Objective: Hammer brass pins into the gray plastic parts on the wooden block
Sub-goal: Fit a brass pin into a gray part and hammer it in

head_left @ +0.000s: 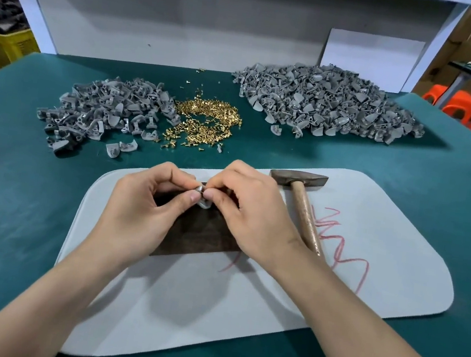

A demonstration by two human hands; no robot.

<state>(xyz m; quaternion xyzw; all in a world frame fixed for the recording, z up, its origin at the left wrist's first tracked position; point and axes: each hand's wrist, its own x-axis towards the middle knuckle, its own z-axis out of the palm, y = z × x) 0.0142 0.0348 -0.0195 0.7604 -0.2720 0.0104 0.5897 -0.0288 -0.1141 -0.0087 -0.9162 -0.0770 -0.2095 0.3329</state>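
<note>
While pinching gray part [203, 202] over wooden block [200, 235] with left hand [142, 205] and right hand [249, 209], probably seating pin; next, fetch hammer [300, 192] right of block

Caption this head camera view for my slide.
Left hand and right hand pinch a small gray plastic part over the dark wooden block; wooden-handled hammer lies on the white mat.

The tabletop [406, 175] has a matt teal covering, faintly scuffed. The white pad [183, 305] looks like soft, felt-like cloth, scribbled with red. The wooden block [200, 233] is dark, dull and coarse-grained. The hammer [301, 186] has a tarnished metal head and a glossy varnished wooden handle. The brass pins [206, 118] glitter; the gray plastic parts [326, 103] are matt.
</note>
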